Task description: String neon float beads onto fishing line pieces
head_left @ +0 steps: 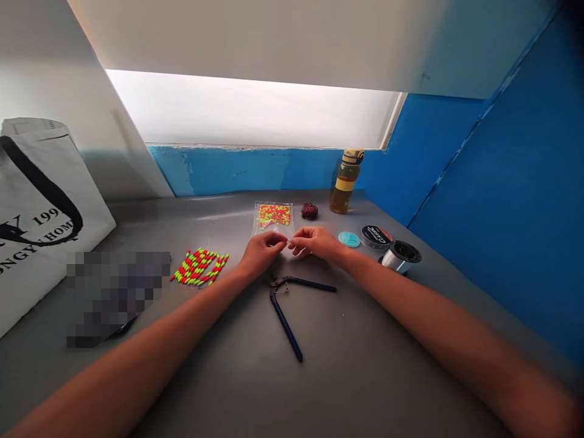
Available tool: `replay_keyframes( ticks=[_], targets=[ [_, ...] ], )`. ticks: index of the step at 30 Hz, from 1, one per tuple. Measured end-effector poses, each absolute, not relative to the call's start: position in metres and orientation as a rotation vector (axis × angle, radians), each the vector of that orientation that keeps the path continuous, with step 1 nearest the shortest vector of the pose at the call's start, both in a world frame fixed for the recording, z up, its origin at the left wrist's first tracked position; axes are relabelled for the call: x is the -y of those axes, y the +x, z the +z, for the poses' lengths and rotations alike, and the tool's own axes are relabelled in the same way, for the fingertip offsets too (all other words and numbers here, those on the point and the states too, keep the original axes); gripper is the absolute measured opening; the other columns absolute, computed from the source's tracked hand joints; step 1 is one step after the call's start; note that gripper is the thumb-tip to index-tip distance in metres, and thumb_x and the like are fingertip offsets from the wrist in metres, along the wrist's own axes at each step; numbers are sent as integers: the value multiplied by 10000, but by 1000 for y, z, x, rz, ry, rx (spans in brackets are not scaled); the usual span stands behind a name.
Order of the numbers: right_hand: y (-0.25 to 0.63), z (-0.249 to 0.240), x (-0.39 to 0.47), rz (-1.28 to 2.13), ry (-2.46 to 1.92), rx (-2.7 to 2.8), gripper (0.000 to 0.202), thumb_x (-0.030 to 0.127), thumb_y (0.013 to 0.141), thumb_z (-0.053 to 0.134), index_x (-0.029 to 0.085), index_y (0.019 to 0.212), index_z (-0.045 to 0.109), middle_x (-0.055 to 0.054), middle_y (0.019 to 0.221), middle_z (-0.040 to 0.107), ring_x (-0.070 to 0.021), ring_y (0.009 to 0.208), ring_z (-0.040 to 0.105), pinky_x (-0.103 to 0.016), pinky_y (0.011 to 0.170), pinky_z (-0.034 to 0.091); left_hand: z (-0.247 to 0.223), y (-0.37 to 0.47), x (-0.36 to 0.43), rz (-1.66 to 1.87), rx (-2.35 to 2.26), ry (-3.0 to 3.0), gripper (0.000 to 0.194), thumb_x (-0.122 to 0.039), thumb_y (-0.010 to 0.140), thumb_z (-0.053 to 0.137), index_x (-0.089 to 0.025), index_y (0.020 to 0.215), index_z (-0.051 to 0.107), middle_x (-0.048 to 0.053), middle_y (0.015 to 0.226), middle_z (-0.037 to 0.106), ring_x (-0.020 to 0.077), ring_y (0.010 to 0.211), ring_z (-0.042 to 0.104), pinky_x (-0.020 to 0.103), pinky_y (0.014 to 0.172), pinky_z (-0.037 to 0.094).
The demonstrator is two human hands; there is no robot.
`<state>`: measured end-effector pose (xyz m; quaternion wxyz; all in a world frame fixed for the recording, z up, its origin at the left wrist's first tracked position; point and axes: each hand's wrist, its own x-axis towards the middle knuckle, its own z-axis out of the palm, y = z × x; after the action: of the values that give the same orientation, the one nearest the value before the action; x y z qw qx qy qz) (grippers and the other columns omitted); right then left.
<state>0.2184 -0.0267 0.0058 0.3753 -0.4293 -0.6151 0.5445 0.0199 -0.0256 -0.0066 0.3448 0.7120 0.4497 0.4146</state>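
Above the grey table, my left hand [266, 249] and my right hand [314, 242] come nearly fingertip to fingertip. The left thumb and forefinger are pinched together. On the right the fingers are curled in, thumb against forefinger. Whatever lies between the fingertips is too small to make out. Just behind the hands is a clear plastic bag [274, 215] of small red and yellow-green beads. Nearer to me lie pliers with dark blue handles [287, 329], spread apart. Left of my left hand are rows of red and yellow-green oval beads [201, 266].
Right of my hands are a light-blue disc [349, 239], a round black-labelled spool [376, 236] and a reel of clear line [399, 258]. A dark red bundle of cord [309, 211] and a bottle [345, 182] stand farther back. A white bag [41, 201] is at the left.
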Motion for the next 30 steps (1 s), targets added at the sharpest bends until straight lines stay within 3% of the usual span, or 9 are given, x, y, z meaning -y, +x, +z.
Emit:
replay_keyframes(
  ticks=[20, 26, 30],
  targets=[
    [211, -7, 25, 1367, -1129, 1483, 131, 270, 815, 693, 146, 833, 654, -54, 829, 733, -95, 610, 636, -187, 552, 508, -7, 22, 28, 973, -1196, 1946, 295, -455, 819, 609, -206, 884, 754, 35, 880, 752, 183, 772, 639, 288, 703, 451],
    [226, -2, 17, 1592, -1021, 1454, 252, 263, 794, 757, 159, 1002, 658, -79, 960, 740, -136, 756, 694, -245, 695, 590, -12, 20, 23, 1035, -1182, 1849, 267, -433, 800, 640, -217, 909, 754, 43, 939, 757, 206, 876, 667, 298, 771, 466],
    [233, 3, 14, 1737, -998, 1392, 203, 216, 789, 763, 129, 944, 664, -116, 991, 731, -150, 801, 706, -273, 783, 604, -13, 19, 22, 1037, -1208, 1819, 254, -420, 787, 664, -217, 910, 753, 45, 945, 758, 210, 885, 671, 313, 802, 471]
  ],
)
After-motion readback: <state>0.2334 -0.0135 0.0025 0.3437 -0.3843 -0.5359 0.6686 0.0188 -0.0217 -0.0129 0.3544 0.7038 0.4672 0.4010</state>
